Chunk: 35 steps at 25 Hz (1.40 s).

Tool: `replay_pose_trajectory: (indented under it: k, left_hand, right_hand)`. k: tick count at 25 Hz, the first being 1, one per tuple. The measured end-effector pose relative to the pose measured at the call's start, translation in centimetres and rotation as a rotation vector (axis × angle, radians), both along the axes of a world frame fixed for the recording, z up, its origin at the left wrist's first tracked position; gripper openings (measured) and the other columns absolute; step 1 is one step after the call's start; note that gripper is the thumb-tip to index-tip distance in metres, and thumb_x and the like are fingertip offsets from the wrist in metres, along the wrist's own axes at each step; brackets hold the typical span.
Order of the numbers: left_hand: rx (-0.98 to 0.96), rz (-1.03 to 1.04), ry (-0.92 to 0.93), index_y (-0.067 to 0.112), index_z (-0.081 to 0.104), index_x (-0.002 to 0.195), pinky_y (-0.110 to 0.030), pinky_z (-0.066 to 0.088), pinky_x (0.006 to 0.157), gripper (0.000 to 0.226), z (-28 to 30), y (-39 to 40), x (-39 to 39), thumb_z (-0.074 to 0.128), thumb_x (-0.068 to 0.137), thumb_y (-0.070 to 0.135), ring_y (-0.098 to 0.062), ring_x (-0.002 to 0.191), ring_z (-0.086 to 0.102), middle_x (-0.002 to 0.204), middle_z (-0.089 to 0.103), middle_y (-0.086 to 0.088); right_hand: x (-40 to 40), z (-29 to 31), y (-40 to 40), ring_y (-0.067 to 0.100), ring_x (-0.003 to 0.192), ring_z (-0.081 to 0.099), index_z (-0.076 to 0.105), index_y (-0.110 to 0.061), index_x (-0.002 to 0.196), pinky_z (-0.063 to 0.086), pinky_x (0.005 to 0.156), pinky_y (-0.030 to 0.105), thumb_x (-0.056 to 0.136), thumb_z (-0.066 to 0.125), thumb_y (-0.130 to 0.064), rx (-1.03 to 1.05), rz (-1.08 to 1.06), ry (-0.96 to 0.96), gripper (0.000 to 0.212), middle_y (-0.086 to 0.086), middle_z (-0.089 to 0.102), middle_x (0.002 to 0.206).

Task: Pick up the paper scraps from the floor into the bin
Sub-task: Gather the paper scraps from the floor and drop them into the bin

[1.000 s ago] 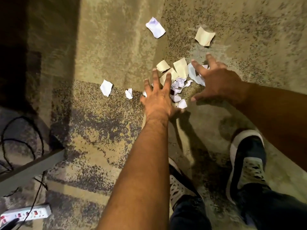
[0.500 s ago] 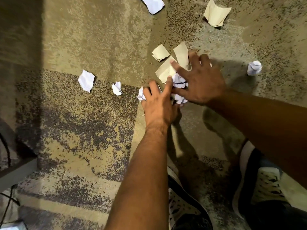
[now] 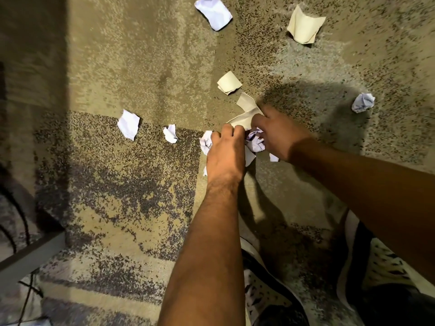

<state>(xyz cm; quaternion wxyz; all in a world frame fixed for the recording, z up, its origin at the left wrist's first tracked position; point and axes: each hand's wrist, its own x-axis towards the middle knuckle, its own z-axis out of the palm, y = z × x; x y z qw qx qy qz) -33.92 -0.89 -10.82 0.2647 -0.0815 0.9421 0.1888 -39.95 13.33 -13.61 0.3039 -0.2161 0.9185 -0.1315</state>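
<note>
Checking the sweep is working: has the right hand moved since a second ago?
Yes. The right hand has drawn in toward the left hand, away from the cream scrap lying far out on the carpet, bunching the pile of scraps between them.

Left hand (image 3: 226,151) and right hand (image 3: 280,135) apparently curl together, arms outstretched.

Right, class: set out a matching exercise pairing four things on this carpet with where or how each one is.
Things:
1. cream scrap
2. crumpled white ball
3. left hand
4. folded cream scrap

Places or states:
A. gathering scraps in the pile
B. far right, alone
C. top right
D. just above the hands

Pairs: 1-C, 2-B, 3-A, 4-D
</note>
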Motion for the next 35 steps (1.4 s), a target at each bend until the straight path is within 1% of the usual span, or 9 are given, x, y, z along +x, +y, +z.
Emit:
replay_pose_trajectory:
  k: [5,8,12,15,22,27,29,31,35]
  left_hand:
    - [0.034,-0.033,-0.019,0.015,0.048,0.122,-0.048,0.050,0.087,0.054,4.3,1.1,-1.2,0.056,0.076,-0.013,-0.031,0.115,0.041,0.129,0.044,-0.008]
    - [0.016,-0.085,-0.049,0.015,0.047,0.128,-0.052,0.049,0.096,0.053,7.7,2.4,-2.8,0.059,0.082,-0.009,-0.030,0.120,0.040,0.134,0.042,-0.008]
    - [0.005,-0.191,-0.018,0.014,0.045,0.130,-0.051,0.050,0.095,0.058,13.1,5.8,-6.1,0.057,0.080,-0.013,-0.029,0.121,0.039,0.137,0.038,-0.011]
    - [0.011,-0.290,0.050,0.011,0.045,0.128,-0.044,0.049,0.090,0.052,16.8,9.4,-8.7,0.053,0.082,-0.013,-0.029,0.115,0.039,0.129,0.040,-0.011]
    - [0.084,-0.530,0.080,0.015,0.041,0.134,-0.045,0.052,0.084,0.061,24.7,21.8,-14.0,0.057,0.080,-0.008,-0.031,0.115,0.042,0.128,0.040,-0.011]
    - [0.207,-0.434,0.054,0.019,0.049,0.123,-0.040,0.046,0.084,0.042,29.8,33.4,-15.5,0.061,0.083,0.015,-0.028,0.109,0.053,0.122,0.053,-0.008]
    - [0.340,-0.321,0.038,0.018,0.054,0.109,-0.037,0.049,0.078,0.026,31.8,38.3,-15.8,0.055,0.083,0.019,-0.028,0.097,0.057,0.109,0.060,-0.007]
    - [0.479,-0.177,-0.006,0.020,0.056,0.094,-0.035,0.050,0.074,0.011,33.2,42.3,-16.1,0.050,0.084,0.022,-0.027,0.088,0.060,0.095,0.065,-0.004]
    - [0.662,-0.001,-0.168,0.026,0.060,0.082,-0.043,0.050,0.091,0.021,35.6,50.5,-15.3,0.044,0.069,0.028,-0.028,0.100,0.059,0.100,0.067,-0.003]
  right_hand:
    - [0.4,3.0,1.8,0.029,0.075,0.052,0.053,-0.016,0.108,0.040,0.065,0.033,0.085,0.055,0.000,-0.052,-0.100,-0.033,0.028,0.012,0.045,0.115]
    - [0.1,6.7,3.3,0.030,0.081,0.056,0.053,-0.018,0.108,0.049,0.068,0.039,0.085,0.056,-0.003,-0.093,-0.149,-0.033,0.027,0.012,0.047,0.115]
    - [-1.4,12.1,6.5,0.031,0.091,0.060,0.055,-0.020,0.102,0.052,0.075,0.044,0.080,0.059,-0.003,-0.022,-0.154,0.047,0.028,0.009,0.052,0.117]
    - [-1.9,15.9,9.3,0.032,0.083,0.059,0.058,-0.016,0.097,0.047,0.063,0.037,0.075,0.062,0.003,-0.093,-0.355,0.058,0.030,0.011,0.051,0.112]
    - [-1.9,24.1,19.7,0.037,0.079,0.061,0.060,-0.004,0.103,0.041,0.063,0.033,0.081,0.064,0.003,-0.083,-0.780,0.141,0.023,0.019,0.056,0.105]
    - [-1.7,30.1,28.2,0.037,0.072,0.063,0.066,-0.005,0.097,0.041,0.060,0.026,0.068,0.074,0.008,-0.079,-1.010,0.259,0.033,0.019,0.060,0.098]
    - [-1.7,32.0,32.0,0.037,0.075,0.064,0.066,-0.005,0.100,0.049,0.062,0.032,0.071,0.069,0.008,-0.102,-1.132,0.325,0.032,0.019,0.059,0.102]
    - [-1.6,33.0,35.3,0.034,0.086,0.059,0.063,-0.006,0.108,0.043,0.069,0.031,0.081,0.059,0.005,-0.103,-1.201,0.385,0.029,0.017,0.055,0.108]
    - [-0.6,34.5,42.3,0.022,0.084,0.052,0.061,-0.009,0.109,0.032,0.070,0.013,0.091,0.053,-0.002,-0.124,-1.457,0.476,0.020,0.012,0.050,0.109]
